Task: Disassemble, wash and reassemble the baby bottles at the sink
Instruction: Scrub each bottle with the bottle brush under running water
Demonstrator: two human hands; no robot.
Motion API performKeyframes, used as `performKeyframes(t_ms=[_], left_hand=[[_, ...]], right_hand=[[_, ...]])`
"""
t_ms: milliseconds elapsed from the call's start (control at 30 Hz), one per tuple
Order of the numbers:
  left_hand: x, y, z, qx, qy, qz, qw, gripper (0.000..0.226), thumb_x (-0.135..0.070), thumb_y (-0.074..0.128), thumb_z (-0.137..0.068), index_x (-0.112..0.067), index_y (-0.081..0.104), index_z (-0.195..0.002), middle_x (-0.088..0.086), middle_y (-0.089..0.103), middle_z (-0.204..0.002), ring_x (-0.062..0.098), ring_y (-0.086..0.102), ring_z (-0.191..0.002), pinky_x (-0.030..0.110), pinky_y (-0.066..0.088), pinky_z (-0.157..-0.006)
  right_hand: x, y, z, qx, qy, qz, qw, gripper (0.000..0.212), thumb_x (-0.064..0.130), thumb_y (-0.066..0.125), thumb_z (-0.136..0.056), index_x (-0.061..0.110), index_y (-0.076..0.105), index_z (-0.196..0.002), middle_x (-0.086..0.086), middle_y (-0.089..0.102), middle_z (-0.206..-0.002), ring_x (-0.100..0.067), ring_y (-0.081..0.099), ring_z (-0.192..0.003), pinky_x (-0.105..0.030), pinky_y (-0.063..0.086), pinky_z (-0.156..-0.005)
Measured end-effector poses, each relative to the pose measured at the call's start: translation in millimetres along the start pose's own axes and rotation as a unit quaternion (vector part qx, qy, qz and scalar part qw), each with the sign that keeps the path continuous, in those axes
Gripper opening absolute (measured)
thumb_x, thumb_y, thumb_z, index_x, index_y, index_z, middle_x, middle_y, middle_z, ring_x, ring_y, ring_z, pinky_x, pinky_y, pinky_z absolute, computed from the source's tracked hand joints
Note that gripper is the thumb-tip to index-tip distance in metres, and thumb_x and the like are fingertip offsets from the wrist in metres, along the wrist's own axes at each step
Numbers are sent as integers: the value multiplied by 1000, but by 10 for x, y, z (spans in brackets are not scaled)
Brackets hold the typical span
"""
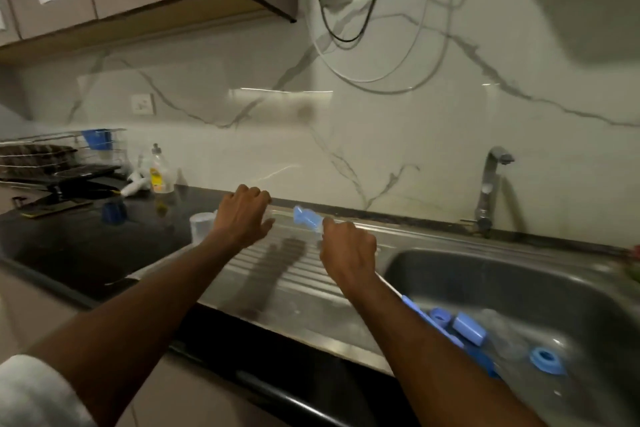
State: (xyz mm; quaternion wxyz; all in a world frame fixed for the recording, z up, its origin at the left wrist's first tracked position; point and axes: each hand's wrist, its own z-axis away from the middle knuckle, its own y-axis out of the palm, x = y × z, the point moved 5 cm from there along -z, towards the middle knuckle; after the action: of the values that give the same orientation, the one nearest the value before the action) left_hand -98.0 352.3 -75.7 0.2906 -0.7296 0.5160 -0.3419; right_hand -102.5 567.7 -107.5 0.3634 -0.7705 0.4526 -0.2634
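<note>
Left hand: fingers curled over a clear part, barely visible, above the drainboard. Right hand: fingers closed, pinching the blue piece by its near end; what that piece was could not be told. Sink: blue rings, cap, brush handle. Counter: clear cup, soap bottle, rack. Tap behind sink.

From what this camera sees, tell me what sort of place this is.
Most likely a home kitchen. A steel sink with a ribbed drainboard is set into a dark counter, a tap stands against a marble-look backsplash, and a dish soap bottle sits beside a wire dish rack under wall cabinets.
</note>
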Motion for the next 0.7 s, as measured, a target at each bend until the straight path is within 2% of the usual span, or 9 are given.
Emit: performKeyframes(t_ms=[100, 267, 433, 533, 700], left_hand=[[-455, -71, -32, -2, 25, 38, 999, 44, -50, 66, -89, -22, 61, -122, 3, 66, -119, 27, 56, -113, 43, 48, -89], [-1277, -205, -110, -3, 53, 96, 994, 45, -52, 65, -89, -23, 61, -124, 3, 65, -120, 28, 56, -114, 44, 46, -91], [-2240, -204, 45, 5, 131, 130, 983, 40, -51, 66, -90, -27, 62, -122, 0, 65, -124, 24, 57, -116, 42, 48, -95], [-2666, 4, 154, 38, 165, 131, 977, 39, -50, 66, -87, -29, 63, -119, 0, 64, -125, 24, 55, -118, 42, 48, -97], [-3268, 361, 251, 134, 208, 186, 951, 41, -47, 65, -82, -27, 65, -118, 3, 65, -123, 27, 61, -116, 39, 52, -95]], right_hand=[[-389, -172, -59, 23, -3, 23, 999, 21, 17, 62, -92, 22, 64, -112, 0, 71, -104, -22, 70, -92, -30, 43, -66], [-1015, -677, -214, 59, -14, 79, 995, 28, 30, 63, -94, 21, 64, -120, -4, 67, -112, -25, 68, -98, -35, 50, -78], [-1504, -957, -29, 81, -44, 175, 980, 27, 29, 65, -93, 19, 66, -117, -4, 66, -104, -23, 66, -88, -33, 44, -70], [-1872, -953, 146, 104, -10, 176, 979, 27, 28, 62, -93, 17, 65, -118, -6, 66, -109, -26, 67, -94, -33, 42, -70], [-2571, -693, 545, 152, 70, 141, 976, 29, 40, 56, -98, 20, 66, -116, -5, 68, -112, -24, 66, -98, -36, 51, -79]])
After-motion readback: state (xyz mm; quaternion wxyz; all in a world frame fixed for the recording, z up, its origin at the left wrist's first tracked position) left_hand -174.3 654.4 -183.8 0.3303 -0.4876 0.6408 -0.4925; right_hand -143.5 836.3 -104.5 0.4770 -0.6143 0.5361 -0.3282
